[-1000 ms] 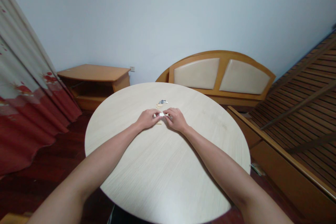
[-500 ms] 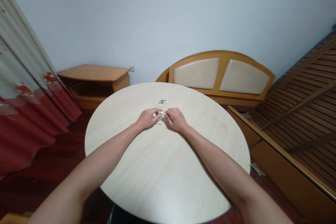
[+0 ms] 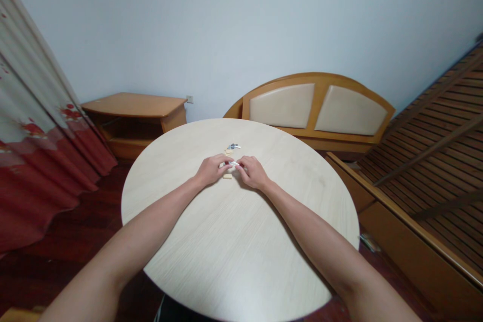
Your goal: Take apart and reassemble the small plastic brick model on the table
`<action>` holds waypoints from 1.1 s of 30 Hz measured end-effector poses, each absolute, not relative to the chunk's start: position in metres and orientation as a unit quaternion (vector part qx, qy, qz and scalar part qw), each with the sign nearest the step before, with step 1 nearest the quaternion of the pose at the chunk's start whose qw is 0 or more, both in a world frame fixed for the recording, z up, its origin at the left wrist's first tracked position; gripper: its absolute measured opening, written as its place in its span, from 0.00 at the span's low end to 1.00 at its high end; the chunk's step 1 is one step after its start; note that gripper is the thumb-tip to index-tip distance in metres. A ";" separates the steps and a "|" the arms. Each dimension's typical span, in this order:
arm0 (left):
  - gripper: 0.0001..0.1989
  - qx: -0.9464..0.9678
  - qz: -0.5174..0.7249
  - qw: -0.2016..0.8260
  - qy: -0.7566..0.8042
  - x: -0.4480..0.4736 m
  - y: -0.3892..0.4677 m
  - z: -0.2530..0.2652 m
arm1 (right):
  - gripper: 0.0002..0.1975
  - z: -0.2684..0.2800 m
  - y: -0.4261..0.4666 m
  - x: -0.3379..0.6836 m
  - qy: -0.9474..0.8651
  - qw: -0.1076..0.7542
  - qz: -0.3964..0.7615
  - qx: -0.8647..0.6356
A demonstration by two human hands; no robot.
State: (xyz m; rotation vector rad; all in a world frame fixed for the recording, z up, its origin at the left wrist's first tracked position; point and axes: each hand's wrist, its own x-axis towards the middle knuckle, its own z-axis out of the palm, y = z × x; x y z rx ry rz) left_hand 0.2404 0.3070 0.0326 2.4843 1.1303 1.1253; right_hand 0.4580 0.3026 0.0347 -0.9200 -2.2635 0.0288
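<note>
Over the middle of the round, pale wood-grain table, my left hand and my right hand meet at the fingertips. Between them is a small white piece with dark red parts, pinched from both sides; it is too small to tell its kind. Just below it lies a flat beige block. Beyond my fingers there are beige pieces and a small cluster of grey and white parts. My fingers partly hide the held piece.
A wooden cabinet stands behind the table on the left, near a red and white curtain. At the back is a headboard with cream panels. Wooden slats lean at the right, above a bed-frame board.
Both hands stay in nearly the same place. The held piece has turned or shifted slightly, with more dark red now showing between the fingers. More of the beige block below is visible.
</note>
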 end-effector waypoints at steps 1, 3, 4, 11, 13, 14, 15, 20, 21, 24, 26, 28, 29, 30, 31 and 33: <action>0.11 0.835 0.382 0.095 0.384 0.240 0.307 0.033 | 0.10 0.035 0.302 0.458 -0.866 0.353 0.016 -0.354; 0.11 0.832 0.382 0.099 0.391 0.241 0.306 0.034 | 0.10 0.036 0.301 0.457 -0.861 0.366 0.022 -0.353; 0.11 0.831 0.380 0.101 0.394 0.241 0.305 0.034 | 0.10 0.036 0.301 0.457 -0.861 0.366 0.023 -0.352; 0.16 0.815 0.363 0.082 0.443 0.244 0.305 0.036 | 0.10 0.035 0.314 0.475 -0.816 0.380 -0.013 -0.434; 0.15 0.811 0.361 0.078 0.454 0.244 0.306 0.036 | 0.10 0.033 0.320 0.488 -0.785 0.368 -0.020 -0.499; 0.15 0.809 0.359 0.078 0.458 0.244 0.306 0.036 | 0.10 0.032 0.323 0.494 -0.770 0.353 -0.021 -0.531; 0.15 0.808 0.357 0.078 0.462 0.244 0.306 0.035 | 0.11 0.031 0.325 0.499 -0.758 0.334 -0.020 -0.560; 0.15 0.808 0.348 0.078 0.469 0.243 0.306 0.035 | 0.12 0.024 0.332 0.506 -0.737 0.263 -0.018 -0.623; 0.15 0.808 0.347 0.077 0.470 0.243 0.305 0.035 | 0.12 0.022 0.332 0.504 -0.738 0.257 -0.022 -0.623; 0.15 0.805 0.348 0.076 0.474 0.243 0.305 0.035 | 0.13 0.020 0.333 0.500 -0.747 0.251 -0.036 -0.615; 0.15 0.804 0.348 0.077 0.475 0.243 0.305 0.036 | 0.13 0.021 0.333 0.498 -0.754 0.251 -0.039 -0.606; 0.15 0.804 0.349 0.079 0.476 0.243 0.306 0.036 | 0.13 0.022 0.332 0.497 -0.761 0.245 -0.034 -0.600; 0.15 0.803 0.349 0.080 0.476 0.243 0.306 0.036 | 0.13 0.022 0.332 0.498 -0.764 0.240 -0.030 -0.598; 0.15 0.803 0.349 0.080 0.477 0.243 0.306 0.036 | 0.14 0.022 0.332 0.498 -0.768 0.237 -0.025 -0.595; 0.15 0.802 0.349 0.082 0.477 0.243 0.306 0.036 | 0.14 0.022 0.332 0.498 -0.772 0.235 -0.021 -0.590; 0.15 0.802 0.348 0.085 0.477 0.242 0.306 0.036 | 0.15 0.021 0.333 0.500 -0.783 0.238 -0.012 -0.575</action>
